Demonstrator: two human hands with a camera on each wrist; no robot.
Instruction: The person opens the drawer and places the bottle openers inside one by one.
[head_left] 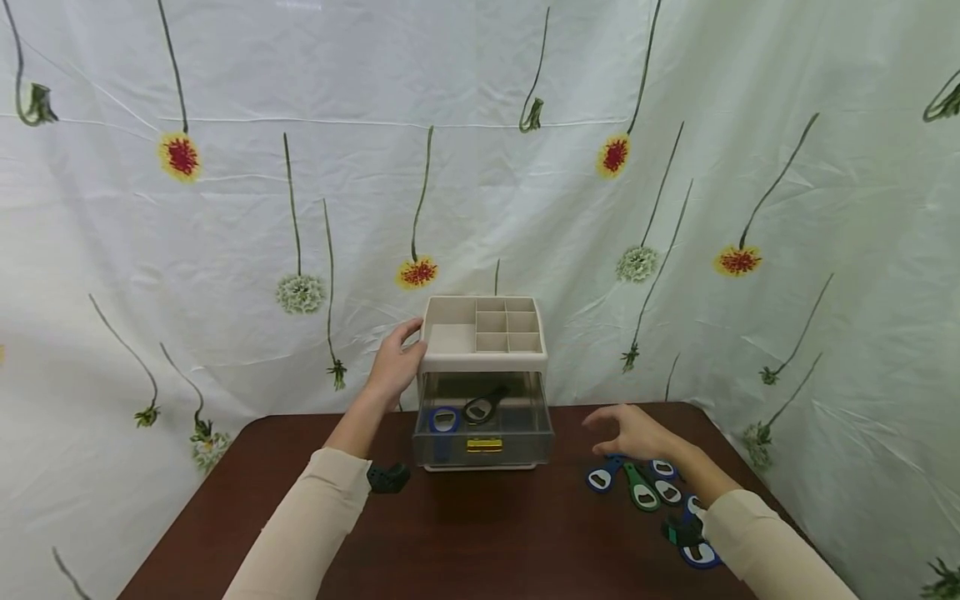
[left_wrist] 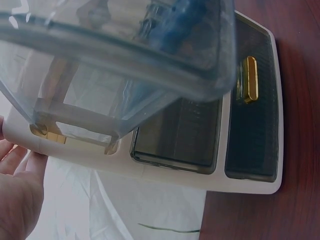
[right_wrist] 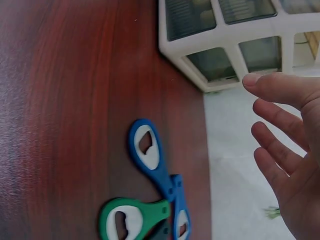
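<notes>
A white drawer organizer stands on the table with its clear upper drawer pulled out. Inside that drawer lie a blue bottle opener and a black bottle opener. My left hand rests against the organizer's upper left side, and its fingertips touch the frame in the left wrist view. My right hand hovers with nothing in it, fingers spread and slightly bent. Below it lie several bottle openers, among them a blue opener and a green opener.
The organizer's top has small compartments. Its lower drawer, with a gold handle, is shut. More openers lie by the right forearm on the dark wooden table. A flower-patterned white cloth hangs behind.
</notes>
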